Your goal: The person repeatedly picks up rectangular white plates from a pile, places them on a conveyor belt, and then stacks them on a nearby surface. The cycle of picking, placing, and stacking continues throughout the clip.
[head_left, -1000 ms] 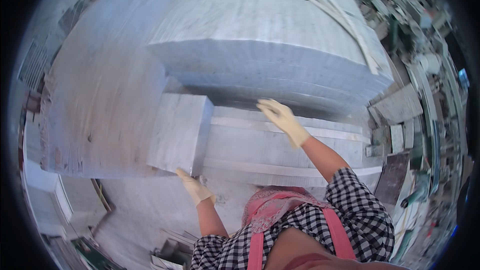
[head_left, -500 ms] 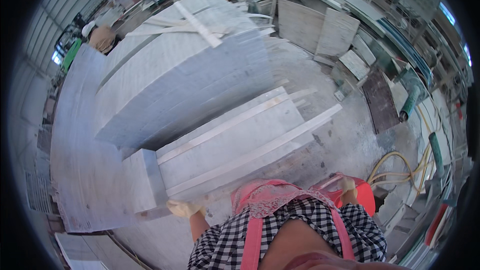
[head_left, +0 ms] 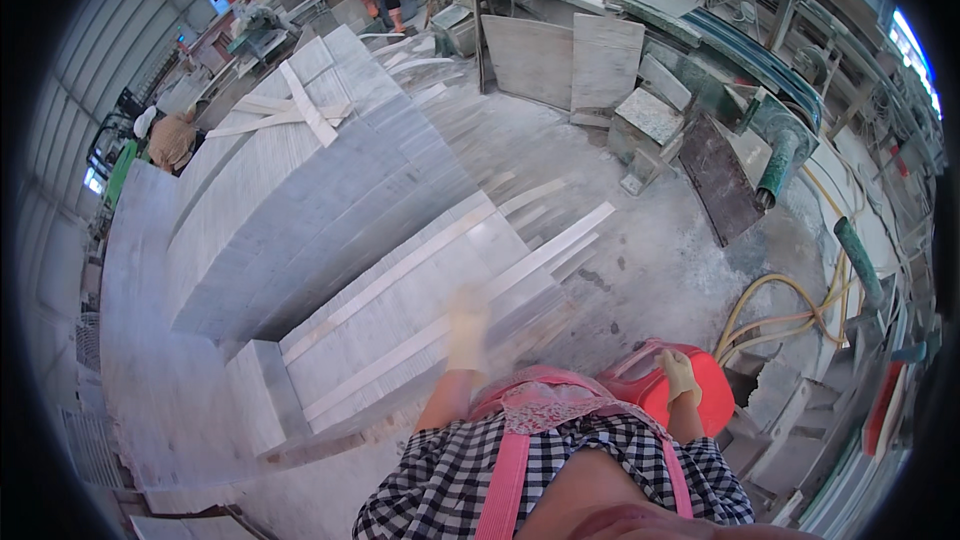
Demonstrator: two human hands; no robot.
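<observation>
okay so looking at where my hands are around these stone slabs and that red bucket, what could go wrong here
1. The left hand, gloved and blurred, hangs over the low stack of pale slabs; loose strips on top could slip and pinch fingers.
2. The yellow hose loops on the floor beside the red bucket that the right hand touches: a likely trip hazard.
3. The dusty floor may be slippery.

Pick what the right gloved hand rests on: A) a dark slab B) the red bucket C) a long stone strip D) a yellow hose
B: the right hand lies on the rim of the red bucket, away from the stone stack.
</observation>
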